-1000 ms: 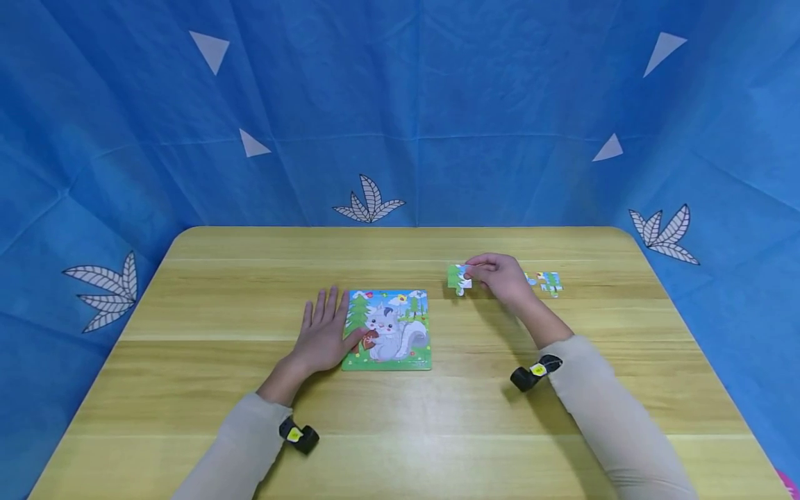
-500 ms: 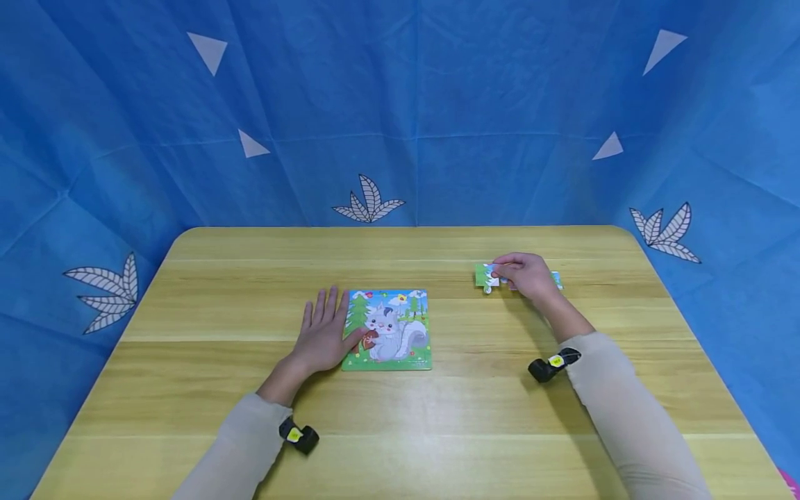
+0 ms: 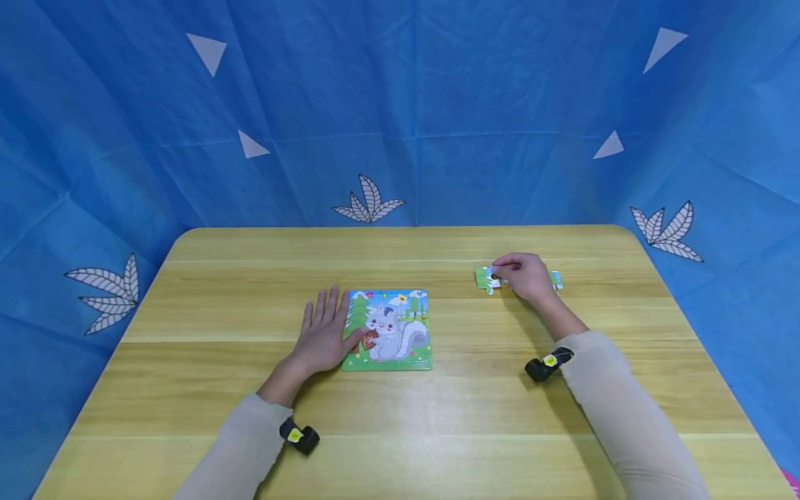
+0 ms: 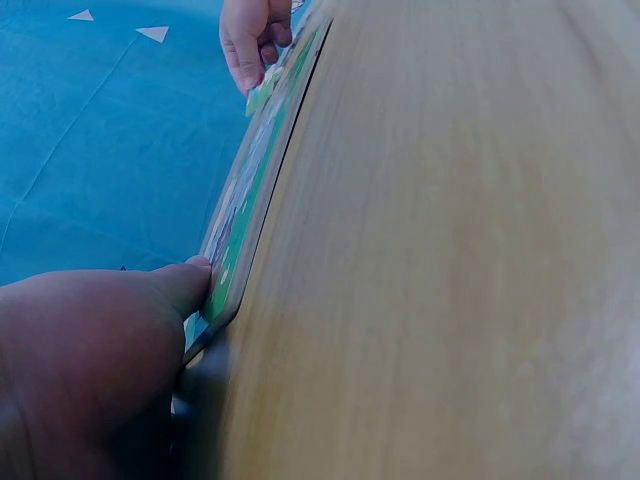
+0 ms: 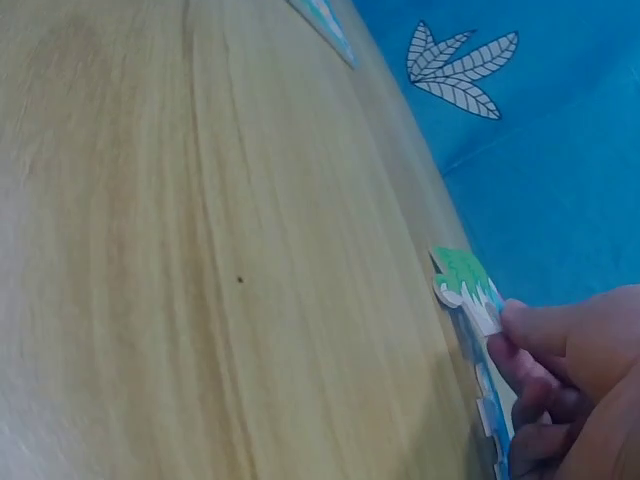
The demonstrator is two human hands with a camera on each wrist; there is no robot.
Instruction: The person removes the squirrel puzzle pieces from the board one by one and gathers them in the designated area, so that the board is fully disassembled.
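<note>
A square picture puzzle [image 3: 400, 330] showing a grey squirrel with an acorn lies on the table. My left hand [image 3: 321, 340] rests at its left side, fingers spread and straight, the thumb lying over the puzzle's edge. To the upper right, my right hand [image 3: 528, 278] pinches a green and white jigsaw piece [image 3: 482, 278] between thumb and fingers. In the right wrist view that jigsaw piece [image 5: 465, 280] is tilted, with other jigsaw pieces [image 5: 487, 400] just below it. Another bit of jigsaw [image 3: 557, 279] shows behind the right hand, which hides much of that group.
The wooden table [image 3: 400, 430] has its far edge close to a blue cloth backdrop [image 3: 400, 104] printed with white triangles and leaves. Black wrist cameras sit on the left cuff [image 3: 300, 436] and the right cuff [image 3: 548, 364].
My right hand has moved right with the pinched jigsaw piece, over the other pieces, and the piece has since tilted slightly. The left hand and the squirrel puzzle have stayed put.
</note>
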